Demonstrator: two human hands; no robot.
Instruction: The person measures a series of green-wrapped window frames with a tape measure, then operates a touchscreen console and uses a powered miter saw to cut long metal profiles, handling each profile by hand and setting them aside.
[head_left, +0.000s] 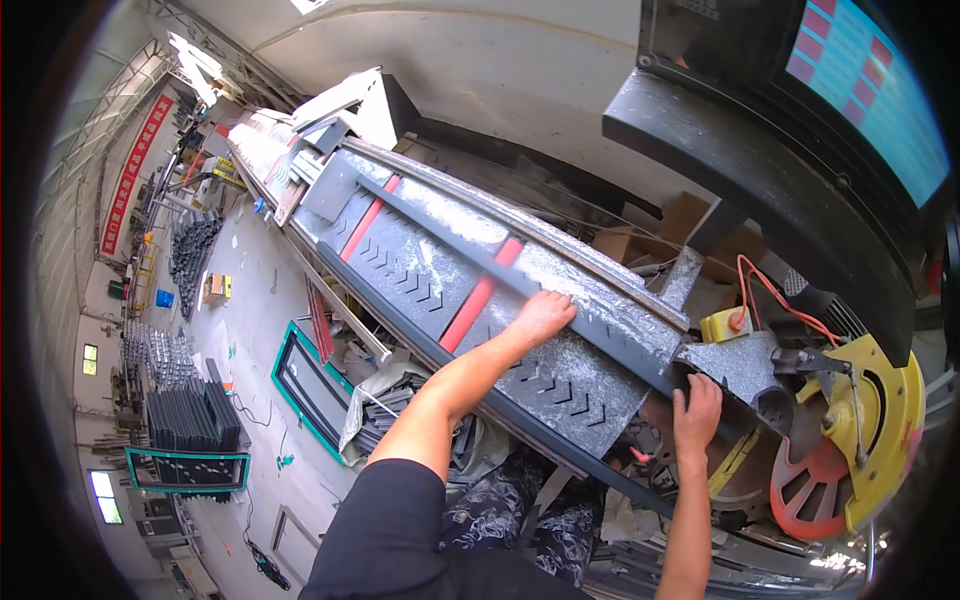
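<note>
A long dark grey profile bar (455, 243) lies lengthwise on the machine's powder-covered bed (410, 275). My left hand (545, 316) is closed over the bar near its middle, with the fingertips hidden behind it. At the bar's right end, my right hand (697, 412) is bent around it, thumb on the near side and fingers toward the far side. Just right of that hand is the saw unit, with a yellow guard (885, 430) and a red slotted disc-shaped cover (808, 490).
Red strips (482, 310) cross the bed. A lit screen (870, 90) hangs at the upper right. A yellow box with an orange cable (725, 325) sits by the saw. Left on the floor are a green-edged frame (310, 395), stacked profiles (190, 420) and a carton (215, 290).
</note>
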